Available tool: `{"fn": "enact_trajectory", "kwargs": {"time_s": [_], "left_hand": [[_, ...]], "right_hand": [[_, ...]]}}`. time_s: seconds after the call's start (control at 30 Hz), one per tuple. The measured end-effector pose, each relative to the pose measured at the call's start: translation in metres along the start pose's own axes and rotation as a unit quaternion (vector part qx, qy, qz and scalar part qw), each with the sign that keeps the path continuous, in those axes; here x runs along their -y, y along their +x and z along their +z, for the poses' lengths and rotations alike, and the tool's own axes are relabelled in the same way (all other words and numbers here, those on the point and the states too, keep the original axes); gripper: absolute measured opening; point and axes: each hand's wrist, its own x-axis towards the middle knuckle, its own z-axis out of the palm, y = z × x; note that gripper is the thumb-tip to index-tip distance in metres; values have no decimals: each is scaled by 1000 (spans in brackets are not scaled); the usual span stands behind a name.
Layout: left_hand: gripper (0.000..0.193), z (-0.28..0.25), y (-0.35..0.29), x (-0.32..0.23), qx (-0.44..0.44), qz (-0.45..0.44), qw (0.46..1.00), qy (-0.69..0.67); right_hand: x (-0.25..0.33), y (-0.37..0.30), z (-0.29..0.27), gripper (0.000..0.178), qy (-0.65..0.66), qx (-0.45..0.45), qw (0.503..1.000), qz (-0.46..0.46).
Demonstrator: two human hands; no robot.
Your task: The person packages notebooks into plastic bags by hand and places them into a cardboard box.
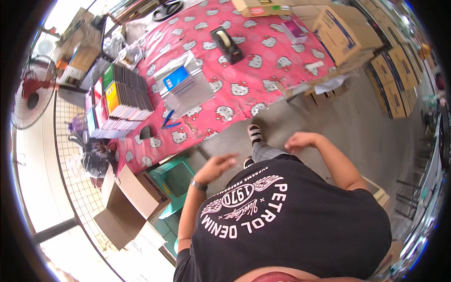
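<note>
My left hand (217,168), with a watch (198,185) on its wrist, hangs in the air in front of my body, its fingers stretched loosely and a little blurred; nothing is in it. On the other side my right hand (300,142) is raised over the floor, fingers loosely bent and apart, also holding nothing. Neither touches the table (256,96), which has a pink patterned cover. On it lie blue-handled pliers (169,120), a clear plastic bag (199,89) with a blue-covered stack (176,80) on it, and a black tape dispenser (226,45). Packed rows of colourful thin booklets or cases (123,96) stand at the left.
An open cardboard box (134,199) and a green plastic stool (173,181) stand left of me. Closed cartons (345,35) are at the table's right end, with more stacked cartons (392,80) beyond. A fan (33,91) stands far left. A purple pack (294,32) lies on the table.
</note>
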Motion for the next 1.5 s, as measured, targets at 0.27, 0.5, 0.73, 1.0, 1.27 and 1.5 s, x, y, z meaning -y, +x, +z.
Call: {"fn": "enact_trajectory", "kwargs": {"time_s": [0.27,0.5,0.73,1.0,1.27,1.5], "left_hand": [[34,-207,76,50,-334,22,874,-351],[52,-329,172,54,-442,-34,812,-381],[28,-368,224,82,-391,-93,900,-167],[47,-368,212,91,-369,-28,929,24],[42,-322,166,81,-405,37,873,270],[40,-312,87,130,-328,-64,834,439]], "right_hand": [[206,245,-38,24,154,-71,954,-247],[331,362,-50,42,245,-108,953,-142],[339,390,-26,56,303,-180,921,-164],[335,406,8,50,111,-344,917,-169],[290,351,62,26,20,-440,867,-233],[334,357,103,38,-388,-258,812,-351]]}}
